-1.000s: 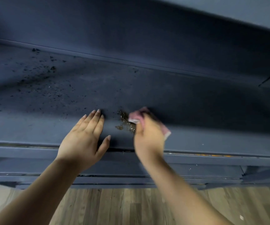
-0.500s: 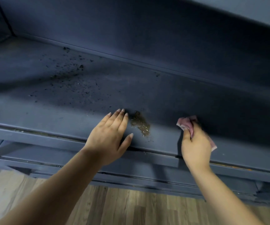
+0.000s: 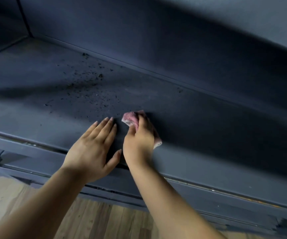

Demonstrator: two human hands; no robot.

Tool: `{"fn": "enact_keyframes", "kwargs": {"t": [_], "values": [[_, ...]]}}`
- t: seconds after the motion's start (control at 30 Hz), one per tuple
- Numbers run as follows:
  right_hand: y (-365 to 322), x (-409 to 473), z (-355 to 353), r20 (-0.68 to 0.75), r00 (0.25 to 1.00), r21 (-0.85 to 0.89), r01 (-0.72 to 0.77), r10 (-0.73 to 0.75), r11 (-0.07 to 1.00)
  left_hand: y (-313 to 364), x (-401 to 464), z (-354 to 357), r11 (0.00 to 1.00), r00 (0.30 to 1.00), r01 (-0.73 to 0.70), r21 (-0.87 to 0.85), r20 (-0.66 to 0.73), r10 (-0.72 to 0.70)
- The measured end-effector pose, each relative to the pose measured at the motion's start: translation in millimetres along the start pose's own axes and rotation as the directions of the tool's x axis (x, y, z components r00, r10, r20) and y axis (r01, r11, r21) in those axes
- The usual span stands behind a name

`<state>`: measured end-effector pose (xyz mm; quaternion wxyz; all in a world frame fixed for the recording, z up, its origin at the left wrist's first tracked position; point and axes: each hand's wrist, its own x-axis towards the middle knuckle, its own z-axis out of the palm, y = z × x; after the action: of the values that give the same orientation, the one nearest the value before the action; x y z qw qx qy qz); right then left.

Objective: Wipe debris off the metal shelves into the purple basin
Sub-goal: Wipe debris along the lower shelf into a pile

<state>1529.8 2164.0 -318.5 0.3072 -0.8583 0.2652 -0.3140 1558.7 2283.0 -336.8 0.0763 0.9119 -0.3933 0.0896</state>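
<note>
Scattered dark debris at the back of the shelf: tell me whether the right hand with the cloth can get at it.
Probably yes. The right hand grips the pink cloth just short of the scattered dark debris, with only bare shelf between.

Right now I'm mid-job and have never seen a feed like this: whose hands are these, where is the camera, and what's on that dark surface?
No machine here: these are a person's two bare hands, filmed by a single wide-angle camera worn on their head, looking forward and down. The dark surface is a metal shelf with a back wall behind it; the wood floor shows below its front edge. Dark crumbs lie scattered on the shelf's left part. The left hand lies flat on the shelf with straight fingers, holding nothing. The right hand grips a pink cloth pressed to the shelf, close beside the left fingertips. No basin appears in this picture.
</note>
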Motion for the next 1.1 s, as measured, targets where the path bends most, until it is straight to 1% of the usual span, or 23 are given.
{"fn": "enact_keyframes", "kwargs": {"t": [0.07, 0.1, 0.13, 0.17, 0.2, 0.27, 0.3, 0.33, 0.43, 0.5, 0.53, 0.6, 0.67, 0.7, 0.77, 0.8, 0.83, 0.87, 0.9, 0.97, 1.03, 1.07, 1.1], "values": [[7, 5, -13, 0.074, 0.997, 0.106, 0.014, -0.022, 0.994, 1, 0, 0, 1.0, 1.0, 0.008, -0.018, -0.004, -0.008], [17, 10, -25, 0.08, 0.995, 0.131, 0.043, -0.054, 0.99, 1, 0, -1, 1.0, 1.0, 0.01, -0.024, -0.005, -0.01], [32, 19, -39, 0.083, 0.995, 0.117, 0.052, -0.062, 0.992, 1, 0, 0, 1.0, 1.0, 0.013, -0.025, -0.009, -0.013], [48, 32, -53, 0.096, 0.995, 0.061, 0.023, -0.029, 0.998, 2, 0, 0, 1.0, 1.0, 0.014, -0.02, -0.012, -0.014], [66, 48, -64, 0.112, 0.992, -0.051, -0.048, 0.054, 0.998, 2, 0, 0, 1.0, 1.0, 0.011, -0.011, -0.016, -0.011], [99, 78, -81, 0.118, 0.958, -0.305, -0.217, 0.263, 0.927, 1, 0, 2, 1.0, 1.0, 0.003, -0.004, -0.028, -0.003], [107, 88, -85, 0.119, 0.942, -0.37, -0.253, 0.315, 0.894, 1, 0, 3, 1.0, 1.0, 0.0, -0.005, -0.031, 0.0], [108, 93, -83, 0.134, 0.939, -0.394, -0.244, 0.318, 0.886, 1, 0, 4, 1.0, 0.999, -0.002, -0.007, -0.037, 0.002], [95, 94, -65, 0.205, 0.963, -0.364, -0.089, 0.173, 0.927, 1, 1, 4, 1.0, 0.998, -0.009, -0.018, -0.055, 0.008], [78, 91, -51, 0.275, 0.959, -0.35, 0.028, 0.074, 0.936, 2, 0, 4, 1.0, 0.998, -0.01, -0.014, -0.06, 0.009], [68, 88, -44, 0.322, 0.946, -0.312, 0.087, 0.019, 0.946, 2, 0, 4, 1.0, 0.998, -0.007, -0.009, -0.063, 0.007], [50, 79, -32, 0.419, 0.905, -0.203, 0.167, -0.068, 0.965, 2, 0, 4, 1.0, 0.998, -0.006, 0.001, -0.067, 0.006], [38, 70, -23, 0.512, 0.851, -0.141, 0.215, -0.115, 0.966, 2, 1, 4, 1.0, 0.997, -0.011, 0.013, -0.076, 0.012], [34, 65, -22, 0.557, 0.82, -0.105, 0.23, -0.135, 0.968, 1, 1, 4, 1.0, 0.997, -0.013, 0.019, -0.079, 0.014], [32, 63, -24, 0.617, 0.761, 0.055, 0.212, -0.201, 0.976, 1, 1, 3, 1.0, 0.997, -0.013, 0.026, -0.077, 0.015], [32, 67, -29, 0.619, 0.753, 0.138, 0.179, -0.226, 0.974, 1, 1, 2, 0.999, 0.997, -0.01, 0.03, -0.072, 0.012], [35, 74, -37, 0.601, 0.765, 0.181, 0.152, -0.232, 0.972, 1, 1, 2, 0.999, 0.998, -0.006, 0.034, -0.066, 0.009], [41, 85, -46, 0.563, 0.797, 0.178, 0.142, -0.219, 0.974, 1, 1, 1, 0.999, 0.998, -0.001, 0.035, -0.06, 0.003], [52, 100, -54, 0.502, 0.845, 0.139, 0.132, -0.185, 0.981, 1, 1, 1, 1.0, 0.998, 0.005, 0.03, -0.055, -0.003], [79, 132, -69, 0.357, 0.931, -0.018, 0.092, -0.08, 0.996, 2, 0, 1, 1.0, 0.999, 0.009, 0.019, -0.052, -0.008], [105, 159, -76, 0.323, 0.944, -0.145, -0.016, 0.063, 0.989, 2, 0, 1, 1.0, 0.998, 0.013, 0.019, -0.06, -0.012], [111, 165, -75, 0.339, 0.931, -0.195, -0.072, 0.136, 0.978, 2, 0, 2, 1.0, 0.998, 0.013, 0.02, -0.063, -0.012], [118, 169, -71, 0.358, 0.918, -0.254, -0.077, 0.168, 0.964, 2, 0, 2, 1.0, 0.998, 0.014, 0.017, -0.064, -0.013]]}}
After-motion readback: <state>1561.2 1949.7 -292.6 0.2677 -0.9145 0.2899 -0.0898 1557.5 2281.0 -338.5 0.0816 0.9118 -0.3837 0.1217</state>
